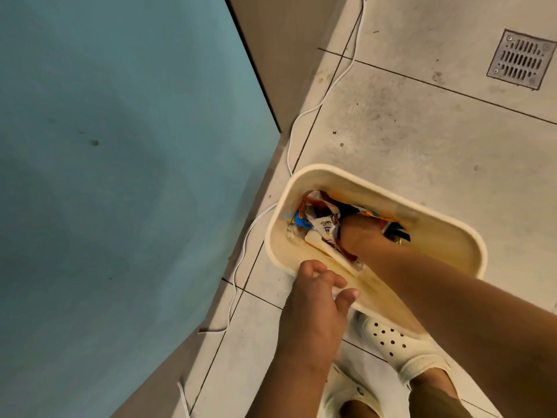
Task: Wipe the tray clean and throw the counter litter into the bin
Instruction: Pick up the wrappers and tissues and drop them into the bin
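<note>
Binning step now: right hand (pixel 360 233) is deep in the cream bin (pixel 373 184) on the floor, among the snack wrappers (pixel 324 220), its grip hidden; left hand (pixel 313 300) pinches the rim. Next, probably withdraw cleanly.

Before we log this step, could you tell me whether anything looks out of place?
A loose white cable trails across the floor beside the bin; dark smudges stain the tiles near the drain.
</note>
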`<state>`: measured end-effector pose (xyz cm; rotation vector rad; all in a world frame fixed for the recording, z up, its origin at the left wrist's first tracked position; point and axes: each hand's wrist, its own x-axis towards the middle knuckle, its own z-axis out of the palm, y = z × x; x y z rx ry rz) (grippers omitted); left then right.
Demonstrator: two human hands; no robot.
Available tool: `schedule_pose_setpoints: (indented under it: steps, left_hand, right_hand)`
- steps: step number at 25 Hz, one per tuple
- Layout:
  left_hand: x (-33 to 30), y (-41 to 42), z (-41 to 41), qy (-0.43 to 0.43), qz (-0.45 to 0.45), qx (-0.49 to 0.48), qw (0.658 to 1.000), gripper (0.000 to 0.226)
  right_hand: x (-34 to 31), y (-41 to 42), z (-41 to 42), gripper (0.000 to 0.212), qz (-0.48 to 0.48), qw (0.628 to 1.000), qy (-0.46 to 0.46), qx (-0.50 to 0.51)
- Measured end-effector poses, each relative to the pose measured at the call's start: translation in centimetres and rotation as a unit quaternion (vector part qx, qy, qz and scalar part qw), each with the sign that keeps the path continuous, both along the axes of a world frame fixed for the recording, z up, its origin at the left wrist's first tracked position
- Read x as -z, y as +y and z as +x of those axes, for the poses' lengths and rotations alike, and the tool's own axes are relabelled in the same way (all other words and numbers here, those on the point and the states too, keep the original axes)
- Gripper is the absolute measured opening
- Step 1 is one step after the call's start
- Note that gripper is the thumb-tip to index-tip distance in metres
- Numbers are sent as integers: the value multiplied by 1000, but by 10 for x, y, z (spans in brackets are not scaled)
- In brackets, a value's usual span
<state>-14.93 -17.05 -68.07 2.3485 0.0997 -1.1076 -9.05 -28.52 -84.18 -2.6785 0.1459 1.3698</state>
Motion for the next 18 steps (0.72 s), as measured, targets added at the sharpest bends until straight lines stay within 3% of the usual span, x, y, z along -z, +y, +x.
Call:
schedule_pose_setpoints:
  steps: [3, 7, 12, 18]
  left_hand:
    - [0, 12, 1, 14, 8, 9, 1000, 26]
    - [-15, 9, 3, 27, 11, 43, 999, 37]
    - [-60, 0, 10, -6, 57, 45, 997, 40]
    - [-171, 9, 43, -2, 25, -26, 999, 34]
  right_hand:
    - [-19, -2, -2, 40, 75, 992, 58, 78]
    - [-69, -5, -19, 59, 91, 988, -11, 125]
    - [-139, -12, -49, 45, 150, 975, -68, 151]
    - [-260, -26, -39, 39, 146, 978, -76, 125]
